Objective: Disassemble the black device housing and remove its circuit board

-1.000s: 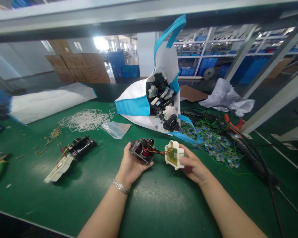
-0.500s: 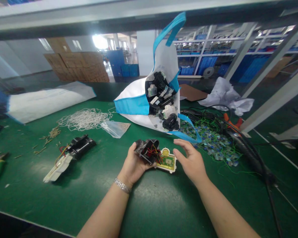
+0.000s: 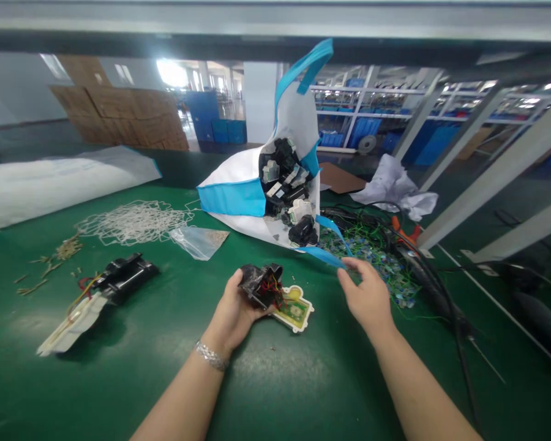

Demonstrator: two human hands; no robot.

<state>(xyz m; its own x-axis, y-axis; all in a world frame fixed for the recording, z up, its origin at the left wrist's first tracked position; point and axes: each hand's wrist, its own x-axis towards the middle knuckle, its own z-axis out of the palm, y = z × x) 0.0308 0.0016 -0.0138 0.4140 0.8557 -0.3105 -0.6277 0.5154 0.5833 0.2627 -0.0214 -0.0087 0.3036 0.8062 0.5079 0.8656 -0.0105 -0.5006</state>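
My left hand grips a black plastic part with red and yellow wires spilling from it. The wires run to a white cover with a green circuit board, which lies on the green mat beside the part. My right hand hovers open to the right, its fingers spread, holding nothing, close to the blue strap of a white and blue bag. The bag lies on its side, full of similar black and white parts.
A separated black and white unit lies at the left. A tangle of white string and a clear plastic bag sit behind it. Small blue-green cut pieces, black cables and orange-handled cutters lie at the right.
My right hand let go of the white cover, which now rests on the mat, and moved right, opening. The left hand kept the black part. The view shifted right.
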